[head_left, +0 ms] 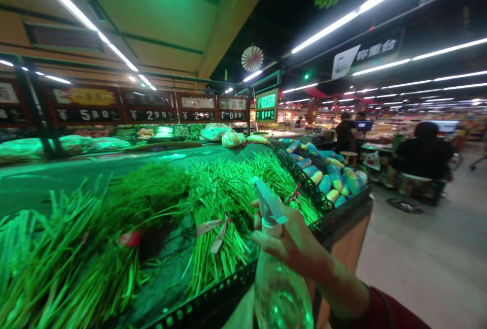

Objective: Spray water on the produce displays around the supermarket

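Air is open above the leafy green bundles (pixel 142 192) at left; a black perforated plastic rim (pixel 205 294) blocks the near side, a black plastic mesh divider (pixel 301 176) the right.

The spray bottle (pixel 283 293) has a clear, see-through body, rounded and broad below a narrow neck, with green light glinting on its wall. Its pale spray head (pixel 269 203) is long and slim, the front end aimed up and away toward the leafy greens (pixel 236 182). The bottle leans slightly to the left, held up by its neck in the right hand (pixel 294 242), fingers wrapped around just below the head. It is at the near edge of the display; its base runs out of view. The liquid level cannot be told.
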A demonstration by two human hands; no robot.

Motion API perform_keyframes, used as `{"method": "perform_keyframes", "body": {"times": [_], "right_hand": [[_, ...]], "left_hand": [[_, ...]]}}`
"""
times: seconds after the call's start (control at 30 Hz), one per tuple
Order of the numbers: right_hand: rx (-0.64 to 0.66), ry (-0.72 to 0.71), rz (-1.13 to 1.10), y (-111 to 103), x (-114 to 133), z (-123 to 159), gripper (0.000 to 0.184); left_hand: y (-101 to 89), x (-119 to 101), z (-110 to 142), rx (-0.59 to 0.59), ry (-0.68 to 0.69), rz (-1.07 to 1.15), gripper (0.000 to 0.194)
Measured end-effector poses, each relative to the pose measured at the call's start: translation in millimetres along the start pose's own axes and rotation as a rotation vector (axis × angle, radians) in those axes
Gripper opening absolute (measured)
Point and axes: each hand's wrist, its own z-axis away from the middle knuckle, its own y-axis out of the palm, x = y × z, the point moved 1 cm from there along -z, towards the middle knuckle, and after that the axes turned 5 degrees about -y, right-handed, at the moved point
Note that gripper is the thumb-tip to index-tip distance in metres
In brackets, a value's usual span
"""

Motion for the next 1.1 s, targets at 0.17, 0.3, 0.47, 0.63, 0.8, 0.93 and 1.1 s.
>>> {"method": "perform_keyframes", "body": {"times": [0.17, 0.3, 0.47, 0.63, 0.8, 0.93, 1.1], "right_hand": [[-0.056, 0.002, 0.016, -14, -4, -4, 0.026], [-0.063, 0.001, 0.026, -19, -3, -8, 0.034], [-0.099, 0.046, 0.024, -19, -12, -15, 0.036], [-0.175, 0.066, 0.066, -17, -29, -27, 0.031], [-0.203, 0.08, 0.09, -12, -45, -38, 0.028], [-0.204, 0.085, 0.094, -6, -58, -46, 0.025], [-0.221, 0.098, 0.064, 0, -70, -51, 0.03]], "left_hand": [[-4.7, -19, -21, 0.184, 0.016, -0.033, 0.068], [-6.9, -40, -37, 0.402, 0.035, -0.025, 0.088], [-20.2, -45, -57, 0.5, -0.044, -0.079, 0.101], [-40.3, -23, -78, 0.48, -0.045, 0.1, 0.098], [-59.9, -11, -98, 0.511, -0.058, 0.203, 0.095], [-74.3, -11, -104, 0.468, -0.07, 0.121, 0.056], [-84.4, -11, -105, 0.405, -0.098, 0.098, 0.042]]}}
